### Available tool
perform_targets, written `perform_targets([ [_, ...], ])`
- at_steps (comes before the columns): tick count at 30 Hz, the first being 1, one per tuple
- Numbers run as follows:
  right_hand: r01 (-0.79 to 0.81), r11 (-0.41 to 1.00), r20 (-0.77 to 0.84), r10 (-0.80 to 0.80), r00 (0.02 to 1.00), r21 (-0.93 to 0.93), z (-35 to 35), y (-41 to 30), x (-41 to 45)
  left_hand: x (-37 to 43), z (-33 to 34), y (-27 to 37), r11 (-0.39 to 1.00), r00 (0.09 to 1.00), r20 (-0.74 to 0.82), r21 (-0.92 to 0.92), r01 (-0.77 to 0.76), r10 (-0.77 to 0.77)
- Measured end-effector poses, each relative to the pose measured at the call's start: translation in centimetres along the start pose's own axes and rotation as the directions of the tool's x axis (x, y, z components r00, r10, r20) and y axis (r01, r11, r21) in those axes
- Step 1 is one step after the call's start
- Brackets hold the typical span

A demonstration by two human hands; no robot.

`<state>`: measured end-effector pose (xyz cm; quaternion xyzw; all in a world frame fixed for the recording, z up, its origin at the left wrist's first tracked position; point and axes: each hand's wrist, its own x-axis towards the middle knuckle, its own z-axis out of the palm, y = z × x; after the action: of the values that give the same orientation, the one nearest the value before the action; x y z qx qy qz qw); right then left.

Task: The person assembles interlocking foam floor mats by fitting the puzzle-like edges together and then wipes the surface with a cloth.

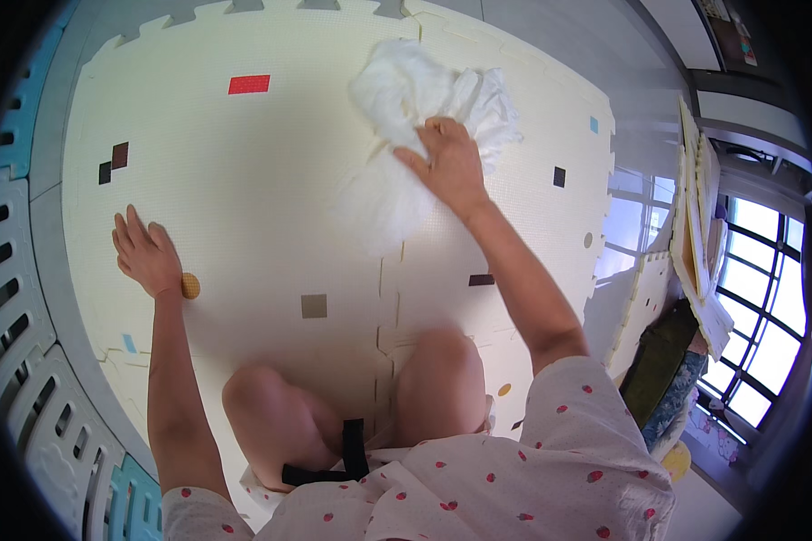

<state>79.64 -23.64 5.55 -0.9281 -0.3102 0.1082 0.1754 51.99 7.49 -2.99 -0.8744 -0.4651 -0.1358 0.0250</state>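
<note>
My right hand (450, 159) is on a crumpled white cloth (406, 81) at the upper middle of a cream foam floor mat (298, 203). Its fingertips touch the cloth, which looks blurred at its lower part; whether the fingers grip it cannot be told. My left hand (145, 253) lies palm down at the mat's left side with its fingers spread, holding nothing. Beside its wrist is a yellow-orange round patch (191, 285) on the mat. Both of my knees are on or just above the mat, close to the body.
A white and turquoise plastic play fence (20, 297) runs along the left. Grey floor tiles (575, 54) surround the mat. At the right, more foam mat panels (693, 223) lean upright near a barred window (761, 297), with a dark green item (660, 365) and patterned fabric below them.
</note>
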Motion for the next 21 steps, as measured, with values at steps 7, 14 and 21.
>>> perform_targets([
  [7,-0.179,0.98,-0.272,0.149,0.951,-0.088,3.3,0.6,1.8,-0.2,0.2,0.7,1.0,0.999,0.034,-0.012,0.001,0.0],
  [14,0.3,0.947,0.196,-0.317,0.928,0.11,5.5,-0.8,-8.9,-0.3,-0.1,-1.4,0.999,0.999,0.03,0.016,-0.041,0.041],
  [21,-0.204,0.925,-0.544,-0.002,0.839,-0.319,-1.4,17.2,9.3,0.2,0.3,0.1,0.993,0.997,0.023,-0.097,-0.071,0.074],
])
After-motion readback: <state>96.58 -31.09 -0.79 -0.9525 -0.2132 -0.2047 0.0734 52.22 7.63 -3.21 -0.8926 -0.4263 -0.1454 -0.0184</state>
